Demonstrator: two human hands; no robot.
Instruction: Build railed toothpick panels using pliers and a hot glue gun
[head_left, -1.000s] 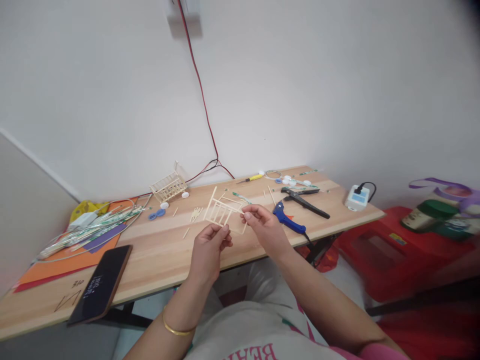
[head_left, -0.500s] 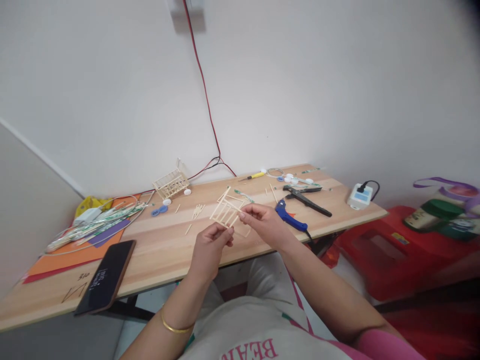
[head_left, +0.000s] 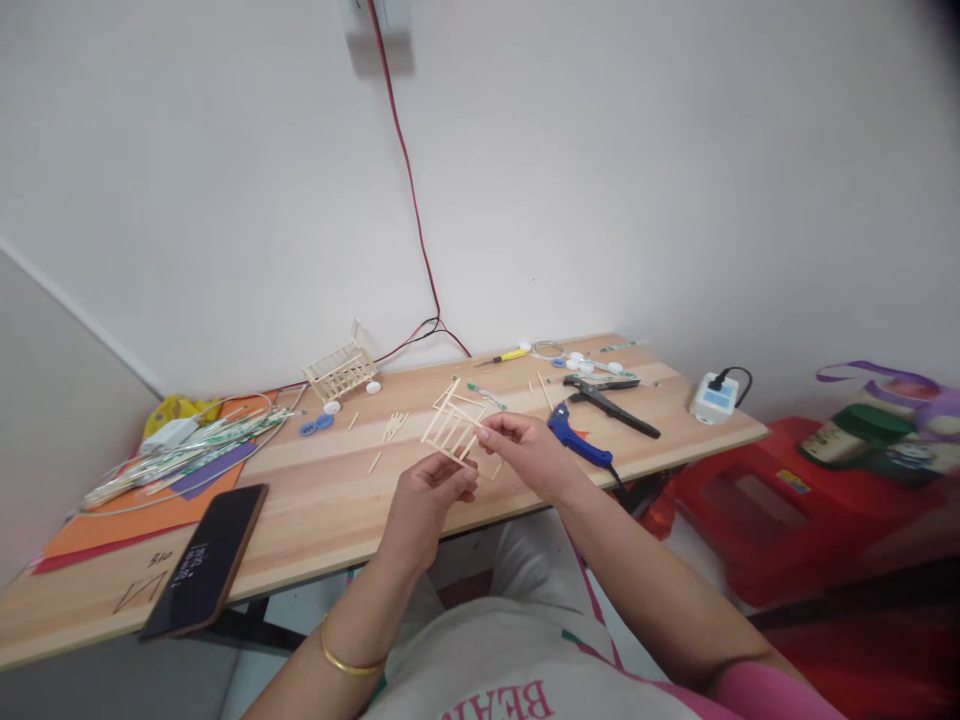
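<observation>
Wooden table [head_left: 322,505] against white wall [head_left: 262,200]. Left hand [head_left: 431,500] and right hand [head_left: 525,455] both pinch 1 stick frame [head_left: 450,432]; blue glue gun [head_left: 581,442] lies nearby.

Pale-cream ladder-shaped wooden stick frame [head_left: 442,451]. Tan wooden tabletop [head_left: 319,500], pinkish-brown grain stripes. Right: blue pistol-shaped plastic glue gun [head_left: 579,442]; black long-handled hand tool [head_left: 619,411]; red plastic stool [head_left: 810,525]. Far: slim yellow-handled tool [head_left: 513,355]. Left: flat orange paper sheet [head_left: 101,527], flat purple paper sheet [head_left: 215,472], black rectangular phone [head_left: 206,560].
</observation>
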